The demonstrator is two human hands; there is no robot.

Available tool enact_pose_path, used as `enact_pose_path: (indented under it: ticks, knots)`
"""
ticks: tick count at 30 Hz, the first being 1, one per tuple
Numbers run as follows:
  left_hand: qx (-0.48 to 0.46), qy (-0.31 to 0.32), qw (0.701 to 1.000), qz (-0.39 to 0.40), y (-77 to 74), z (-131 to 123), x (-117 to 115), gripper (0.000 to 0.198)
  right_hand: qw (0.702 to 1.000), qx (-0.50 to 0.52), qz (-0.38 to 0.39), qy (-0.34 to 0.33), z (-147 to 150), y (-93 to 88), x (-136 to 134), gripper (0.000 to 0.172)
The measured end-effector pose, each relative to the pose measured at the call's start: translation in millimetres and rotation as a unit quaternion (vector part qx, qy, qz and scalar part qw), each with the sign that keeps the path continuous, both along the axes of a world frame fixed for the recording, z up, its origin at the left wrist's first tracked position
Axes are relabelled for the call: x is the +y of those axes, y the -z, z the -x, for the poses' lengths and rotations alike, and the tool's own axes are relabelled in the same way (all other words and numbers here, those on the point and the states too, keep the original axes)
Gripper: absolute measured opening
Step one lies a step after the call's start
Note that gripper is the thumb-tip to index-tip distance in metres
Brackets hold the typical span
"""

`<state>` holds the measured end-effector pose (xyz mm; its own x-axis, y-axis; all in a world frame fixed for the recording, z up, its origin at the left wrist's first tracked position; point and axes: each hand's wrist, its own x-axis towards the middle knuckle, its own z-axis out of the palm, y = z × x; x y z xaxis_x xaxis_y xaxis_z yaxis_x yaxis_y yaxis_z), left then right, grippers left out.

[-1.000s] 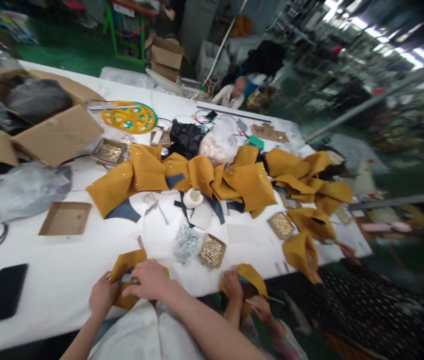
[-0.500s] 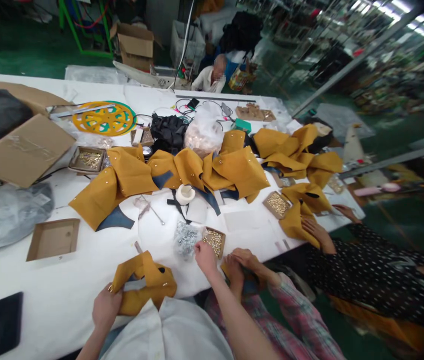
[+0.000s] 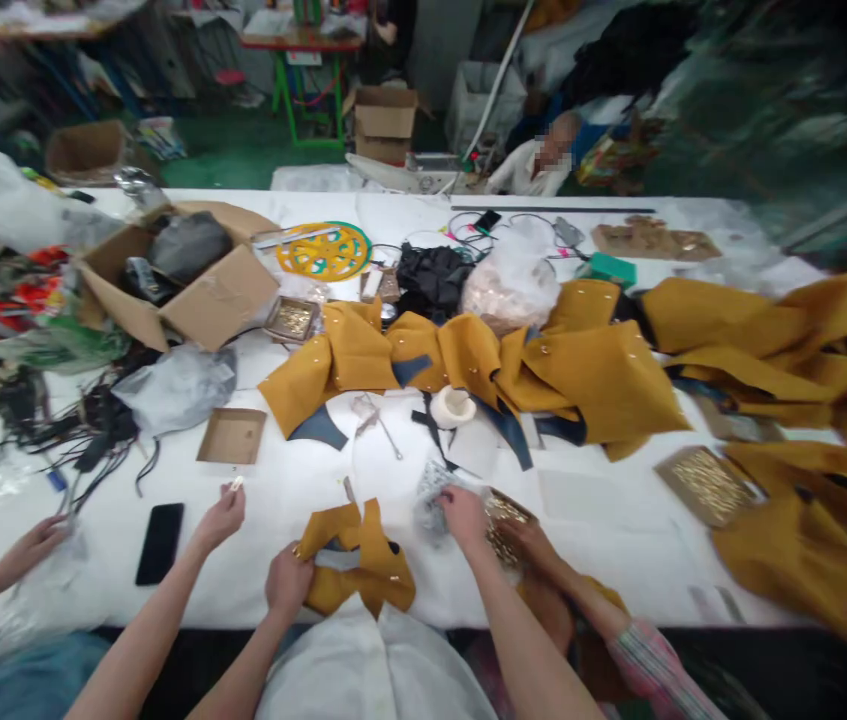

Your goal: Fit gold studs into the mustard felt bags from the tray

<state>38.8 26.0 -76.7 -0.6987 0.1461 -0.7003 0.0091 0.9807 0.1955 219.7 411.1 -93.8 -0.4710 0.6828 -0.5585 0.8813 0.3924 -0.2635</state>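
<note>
My left hand (image 3: 289,580) grips the left edge of a mustard-yellow felt piece (image 3: 352,585), which lies folded in front of my white shirt. The felt has a dark hole and small metal fittings on it. My right hand (image 3: 464,515) is at a clear plastic bag (image 3: 432,508) of small silvery metal parts, its fingers drawn together. What those fingers pinch, if anything, is hidden. Right beside that hand stands a cardboard box (image 3: 509,525) of small gold-coloured metal parts.
A co-worker's plaid-sleeved hand (image 3: 535,545) reaches into the gold-parts box. On the left, another person's hand (image 3: 222,515) holds a small white thing near a black phone (image 3: 160,543). Sewn felt pieces (image 3: 603,380) cross the table behind a white roll (image 3: 453,407).
My view has turned to the left, bringing the left-hand person's arms into sight. My right hand has moved onto the bag of metal parts. The plaid-sleeved hand has gone to the gold-parts box.
</note>
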Motion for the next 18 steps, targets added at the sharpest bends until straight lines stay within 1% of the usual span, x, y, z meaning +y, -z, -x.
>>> enact_pose_path:
  ticks: [3,5,7,10,12,15,18]
  knots:
    - [0.012,-0.031,0.999,-0.009,-10.6,-1,2,0.025,0.999,0.024,-0.002,-0.023,-5,1.2,3,0.038]
    - [0.018,-0.050,0.999,-0.010,-14.2,-1,2,0.021,0.999,0.033,-0.009,-0.036,-9,8.7,6,0.048]
    - [0.020,-0.063,0.998,-0.008,-15.6,-1,2,0.016,0.998,0.040,-0.019,-0.042,-14,21.1,7,0.054]
    - [0.019,-0.071,0.997,-0.007,-14.5,-2,0,0.014,0.997,0.049,-0.049,-0.044,-23,41.9,7,0.059]
    - [0.016,-0.072,0.997,-0.008,-12.4,-3,-2,0.017,0.994,0.052,-0.074,-0.057,-28,51.5,5,0.061]
    - [0.008,-0.072,0.997,-0.013,-8.4,-5,-5,0.023,0.991,0.058,-0.099,-0.071,-32,56.2,2,0.063]
    - [0.001,-0.072,0.997,-0.022,-5.6,-4,-8,0.029,0.990,0.063,-0.115,-0.056,-34,55.8,1,0.067]
